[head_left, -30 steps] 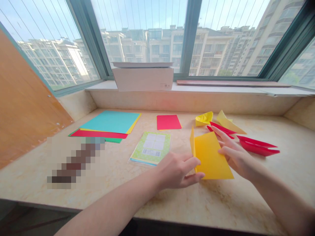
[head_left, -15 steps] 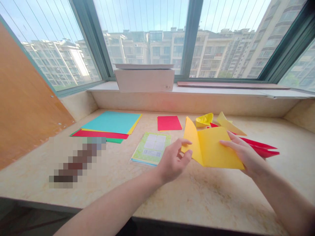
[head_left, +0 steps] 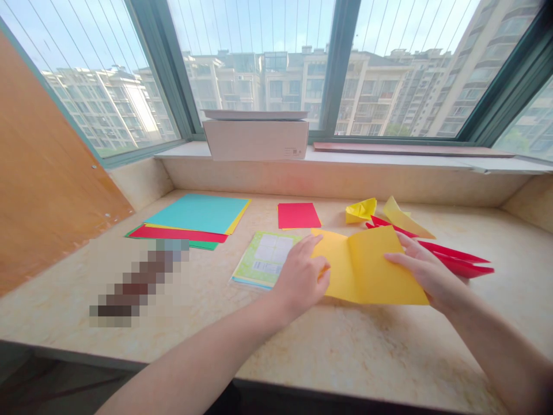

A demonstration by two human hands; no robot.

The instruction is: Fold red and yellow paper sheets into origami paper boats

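A wide window with dark green frames [head_left: 341, 57] fills the far side, with apartment blocks [head_left: 367, 86] beyond the glass. Below it, a pale mottled stone counter [head_left: 345, 346] runs across the scene, and a wooden panel [head_left: 47, 173] closes off its left end. On the far sill stand a cardboard box [head_left: 256, 139] under a flat white lid [head_left: 254, 114] and, to the right, a long brown board [head_left: 410, 150].

At the left of the counter lies a stack of origami paper topped by a teal sheet [head_left: 199, 213], with yellow, red and green edges showing. Near it is a pixelated patch [head_left: 138, 282] (whatever lies there is hidden). Mid-counter are a small red paper stack [head_left: 298, 215] and a green-printed paper packet [head_left: 263, 259]. Far right are a yellow paper boat [head_left: 360, 211], a folded yellow triangle [head_left: 404, 219] and folded red pieces [head_left: 458, 259].

Right of centre, a yellow sheet [head_left: 371, 268] lies open along its central crease, like a book. The right hand [head_left: 425, 276] grips its right edge, fingers across the face. The left hand [head_left: 300, 276] is at the left panel, fingers loosely curled; whether it grips, I cannot tell.

The step in hand appears to be working this crease; the next move seems to call for squaring the edges before pressing any fold.
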